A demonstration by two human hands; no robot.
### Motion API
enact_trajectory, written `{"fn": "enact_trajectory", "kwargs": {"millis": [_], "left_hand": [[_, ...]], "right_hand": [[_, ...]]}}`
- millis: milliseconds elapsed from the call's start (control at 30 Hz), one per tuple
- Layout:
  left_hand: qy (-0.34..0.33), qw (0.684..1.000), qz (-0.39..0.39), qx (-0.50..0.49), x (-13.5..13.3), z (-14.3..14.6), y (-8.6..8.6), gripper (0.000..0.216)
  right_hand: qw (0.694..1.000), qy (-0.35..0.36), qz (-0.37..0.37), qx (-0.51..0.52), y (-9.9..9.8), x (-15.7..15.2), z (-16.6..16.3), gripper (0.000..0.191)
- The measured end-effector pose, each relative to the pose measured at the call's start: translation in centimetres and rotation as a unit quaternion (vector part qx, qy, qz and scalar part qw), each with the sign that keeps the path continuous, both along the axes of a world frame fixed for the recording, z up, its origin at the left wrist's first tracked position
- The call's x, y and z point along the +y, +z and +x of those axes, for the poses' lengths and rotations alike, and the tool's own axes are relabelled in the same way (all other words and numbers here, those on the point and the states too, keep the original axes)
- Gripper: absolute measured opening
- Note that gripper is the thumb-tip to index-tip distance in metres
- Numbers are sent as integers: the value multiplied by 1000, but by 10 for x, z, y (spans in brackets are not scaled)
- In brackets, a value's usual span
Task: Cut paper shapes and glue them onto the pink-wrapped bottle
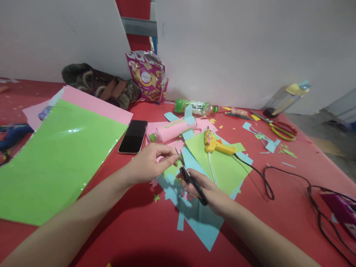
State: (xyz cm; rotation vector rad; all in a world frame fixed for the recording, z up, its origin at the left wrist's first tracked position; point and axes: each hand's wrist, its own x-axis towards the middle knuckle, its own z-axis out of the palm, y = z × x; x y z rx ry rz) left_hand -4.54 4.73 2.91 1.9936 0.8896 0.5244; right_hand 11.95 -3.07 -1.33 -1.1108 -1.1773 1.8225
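My right hand [210, 187] grips black-handled scissors [201, 195], their blades parted and pointing up toward my left hand. Thumb and fingers of my left hand [152, 161] are pinched together close to the blade tips. Whatever lies in that pinch is too small to make out. Below both hands are blue paper [207, 231] and cut scraps, with a small green star [157, 198] on the red table. Just beyond lies a bottle wrapped in pink paper [175, 130]. A yellow glue gun [219, 146] rests on green paper [236, 174] to the right.
Large green sheet [61, 159] and phone [133, 137] lie left. Behind are a snack bag [147, 79], a green-capped bottle [194, 106] and dark patterned fabric [102, 85]. Red-and-yellow-handled scissors [282, 131] and a clear bottle [286, 98] are right. The glue gun's cord [264, 180] crosses the table.
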Motion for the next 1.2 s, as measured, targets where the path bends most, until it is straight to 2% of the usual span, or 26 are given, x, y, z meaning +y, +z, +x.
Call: {"fn": "enact_trajectory", "kwargs": {"millis": [233, 600, 867, 1200], "left_hand": [[-14, 1000, 4, 3, -3, 2, 2, 23], [-7, 997, -70, 28, -3, -1, -8, 25], [3, 997, -69, 27, -3, 1, -7, 26], [16, 994, -97, 40, -6, 2, -2, 26]], "right_hand": [[1000, 6, 2, -3, 1, -1, 0, 42], [999, 7, -5, 43, 1, 0, 0, 44], [996, 16, -21, 85, -3, 0, 1, 46], [997, 21, -16, 75, -5, 0, 1, 55]]}}
